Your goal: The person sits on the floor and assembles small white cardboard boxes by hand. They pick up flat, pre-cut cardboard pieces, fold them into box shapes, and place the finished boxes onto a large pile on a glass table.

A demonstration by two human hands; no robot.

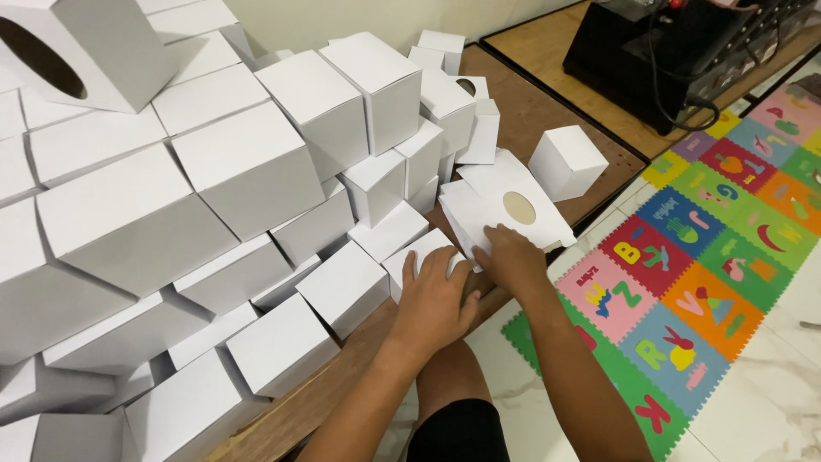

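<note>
— Low brown wooden tabletop (547, 111), with a black-edged rim, standing on a pale marble floor (770, 402). What covers it?

— White folded cardboard boxes (248, 171), heaped from the far left corner down to the near edge. Most are closed cubes. One at the far left corner (77, 51) shows an oval cut-out in its face.

— And apart from the heap?

— One small closed box (567, 161) stands by itself near the right edge of the tabletop, just beside the flat sheet.

— Which sheet?

— An unfolded white box blank (505, 205) with a round hole, through which the brown wood shows. It lies flat at the near right edge, partly over the rim.

— Where are the hands?

— The right hand (511, 258) rests on the near end of the blank, fingers spread and pressing down on it; not closed around it. The left hand (434, 299) lies palm-down with its fingers curled over the top of a small white box (419, 257) at the near edge, touching it; I cannot tell whether it truly grips it. The two hands are just beside each other.

— Anything off the tabletop?

— A colourful foam puzzle mat (718, 248) with letters and animals on the floor to the right. Beyond it, a black machine (676, 51) with cables sits on a second wooden board (547, 51). The person's knee in dark shorts (453, 428) shows below the arms.
</note>
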